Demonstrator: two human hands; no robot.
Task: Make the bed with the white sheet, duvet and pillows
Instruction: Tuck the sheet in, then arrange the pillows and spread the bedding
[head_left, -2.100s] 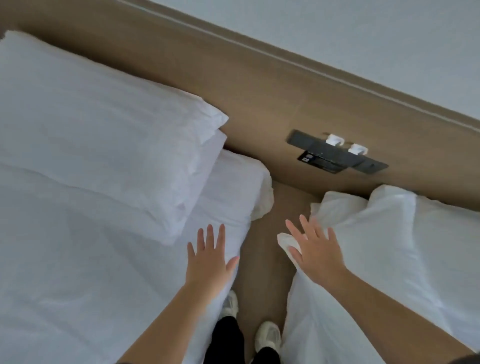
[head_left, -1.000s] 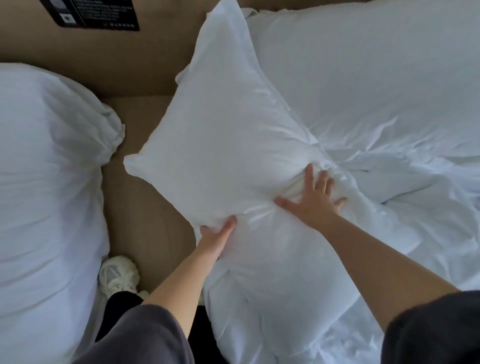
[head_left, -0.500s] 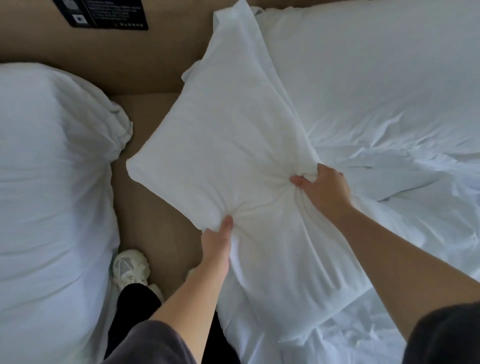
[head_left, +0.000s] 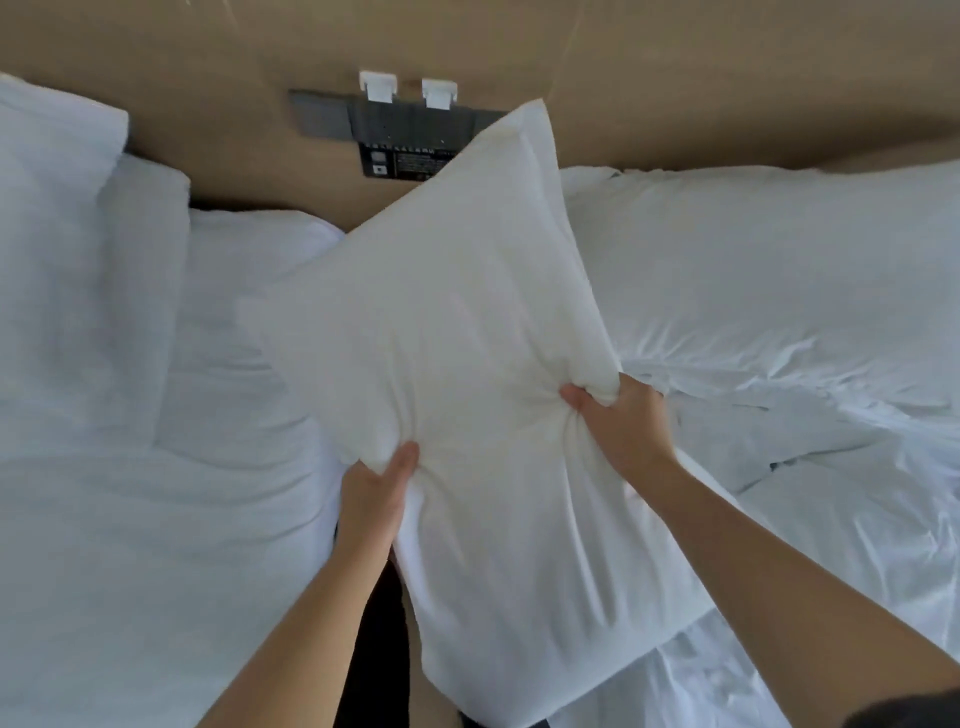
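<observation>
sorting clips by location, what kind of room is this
Likely a hotel twin room: a made bed beside a rumpled bed, one wooden headboard panel, and a dark switch plate with a printed label between them.

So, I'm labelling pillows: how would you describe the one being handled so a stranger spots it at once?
Find the tan headboard with its dark panel. Below it, mid-picture, a white pillow is held up tilted, its top corner overlapping the panel. Unlike the left pillow and right pillow lying at either side, it is gripped by the left hand and right hand.
</observation>
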